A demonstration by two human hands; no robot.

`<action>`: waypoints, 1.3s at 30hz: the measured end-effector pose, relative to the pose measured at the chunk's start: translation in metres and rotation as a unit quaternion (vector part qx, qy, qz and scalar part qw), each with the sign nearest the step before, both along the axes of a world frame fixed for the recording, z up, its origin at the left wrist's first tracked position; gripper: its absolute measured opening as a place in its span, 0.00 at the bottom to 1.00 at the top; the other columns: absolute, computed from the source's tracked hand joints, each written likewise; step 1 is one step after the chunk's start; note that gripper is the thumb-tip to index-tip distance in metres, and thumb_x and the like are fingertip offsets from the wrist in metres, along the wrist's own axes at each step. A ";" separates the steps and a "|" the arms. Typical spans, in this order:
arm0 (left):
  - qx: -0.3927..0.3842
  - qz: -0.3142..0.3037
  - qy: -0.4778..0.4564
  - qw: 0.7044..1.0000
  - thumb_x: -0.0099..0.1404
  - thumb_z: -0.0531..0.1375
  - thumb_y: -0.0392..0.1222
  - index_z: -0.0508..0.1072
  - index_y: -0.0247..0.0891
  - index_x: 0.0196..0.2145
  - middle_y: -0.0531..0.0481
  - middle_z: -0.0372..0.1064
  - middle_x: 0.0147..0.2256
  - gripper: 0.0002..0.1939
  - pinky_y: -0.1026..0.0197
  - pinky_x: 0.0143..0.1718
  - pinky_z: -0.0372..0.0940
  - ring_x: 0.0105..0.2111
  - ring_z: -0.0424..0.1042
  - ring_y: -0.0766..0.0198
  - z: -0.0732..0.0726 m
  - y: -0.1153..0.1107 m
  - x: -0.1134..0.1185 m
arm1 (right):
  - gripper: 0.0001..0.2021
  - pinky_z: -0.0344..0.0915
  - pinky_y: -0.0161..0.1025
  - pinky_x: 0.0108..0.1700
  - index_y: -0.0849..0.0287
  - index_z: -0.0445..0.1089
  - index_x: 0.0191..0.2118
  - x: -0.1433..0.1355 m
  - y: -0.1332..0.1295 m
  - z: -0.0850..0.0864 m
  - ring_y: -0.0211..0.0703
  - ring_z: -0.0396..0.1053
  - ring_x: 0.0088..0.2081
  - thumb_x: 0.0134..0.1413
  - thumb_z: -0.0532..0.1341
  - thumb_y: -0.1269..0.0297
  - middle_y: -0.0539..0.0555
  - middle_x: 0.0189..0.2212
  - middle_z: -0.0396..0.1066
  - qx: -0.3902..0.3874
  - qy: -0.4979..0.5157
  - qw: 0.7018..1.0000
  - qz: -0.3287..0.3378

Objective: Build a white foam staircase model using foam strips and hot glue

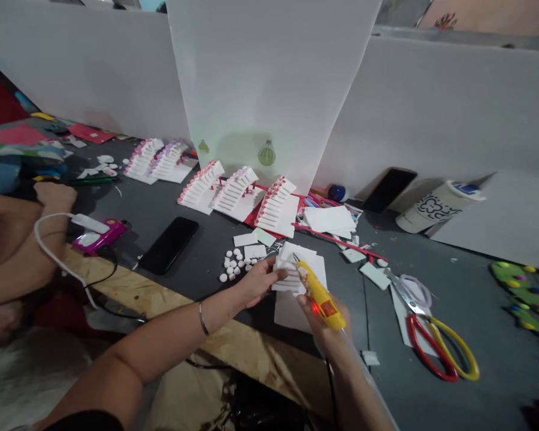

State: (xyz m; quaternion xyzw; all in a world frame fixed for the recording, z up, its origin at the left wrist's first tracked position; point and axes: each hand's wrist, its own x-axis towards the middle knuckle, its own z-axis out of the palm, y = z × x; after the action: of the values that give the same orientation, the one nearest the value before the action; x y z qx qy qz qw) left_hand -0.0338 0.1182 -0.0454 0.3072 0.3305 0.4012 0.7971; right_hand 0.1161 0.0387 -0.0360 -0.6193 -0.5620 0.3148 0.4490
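left hand (257, 284) pinches white ribbed piece (291, 281) | right hand (329, 340) grips yellow glue gun (320, 292), nozzle over it | white pellets (232, 264) just left | black phone (169, 245) farther left | red-and-yellow-handled scissors (417, 307) right | stepped white models (234, 193) far, in a row | cup (433, 208) far right

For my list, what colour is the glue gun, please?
The glue gun is mainly yellow, clearest in head view.

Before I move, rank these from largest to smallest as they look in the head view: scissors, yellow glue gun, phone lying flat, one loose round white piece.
1. Scissors
2. Yellow glue gun and flat phone: too close to rank; the glue gun seems nearer the camera
3. Round white piece
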 end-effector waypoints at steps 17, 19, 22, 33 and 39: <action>0.005 -0.004 0.006 1.000 0.41 0.75 0.43 0.75 0.35 0.35 0.48 0.76 0.33 0.22 0.60 0.41 0.64 0.34 0.74 0.61 0.001 0.000 0.000 | 0.14 0.56 0.35 0.23 0.56 0.67 0.24 -0.001 0.000 -0.002 0.38 0.60 0.21 0.48 0.64 0.52 0.48 0.19 0.65 -0.005 -0.011 1.000 -0.007; 0.005 -0.005 0.006 1.000 0.41 0.75 0.43 0.76 0.36 0.35 0.48 0.76 0.33 0.22 0.60 0.42 0.64 0.34 0.74 0.61 0.001 0.000 0.000 | 0.14 0.56 0.35 0.23 0.56 0.67 0.24 -0.001 0.001 -0.002 0.39 0.61 0.21 0.49 0.64 0.52 0.48 0.19 0.65 -0.004 -0.015 1.000 -0.005; 0.008 0.000 0.006 1.000 0.42 0.74 0.42 0.76 0.35 0.35 0.48 0.76 0.33 0.22 0.60 0.42 0.64 0.35 0.74 0.61 0.000 0.000 0.000 | 0.15 0.55 0.35 0.23 0.56 0.66 0.22 -0.001 0.002 -0.002 0.38 0.59 0.21 0.49 0.64 0.52 0.47 0.18 0.64 -0.003 -0.019 1.000 -0.009; -0.010 0.006 0.002 1.000 0.40 0.75 0.42 0.76 0.36 0.36 0.50 0.76 0.32 0.23 0.63 0.39 0.64 0.33 0.73 0.65 0.002 0.001 -0.001 | 0.14 0.54 0.35 0.23 0.56 0.65 0.22 0.001 0.000 -0.006 0.37 0.58 0.21 0.49 0.64 0.54 0.47 0.18 0.64 -0.005 -0.030 0.999 -0.015; -0.011 0.009 0.001 1.000 0.40 0.75 0.42 0.76 0.36 0.35 0.50 0.76 0.31 0.23 0.63 0.40 0.65 0.33 0.73 0.64 0.002 0.002 -0.001 | 0.17 0.53 0.35 0.22 0.57 0.64 0.21 0.002 0.002 -0.008 0.36 0.56 0.21 0.50 0.63 0.52 0.46 0.17 0.61 -0.019 -0.030 0.999 -0.028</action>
State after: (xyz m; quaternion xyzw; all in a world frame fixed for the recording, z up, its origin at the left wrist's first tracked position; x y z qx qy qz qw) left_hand -0.0353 0.1198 -0.0435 0.2956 0.3388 0.4043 0.7964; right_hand 0.1184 0.0405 -0.0442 -0.6523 -0.5518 0.2938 0.4286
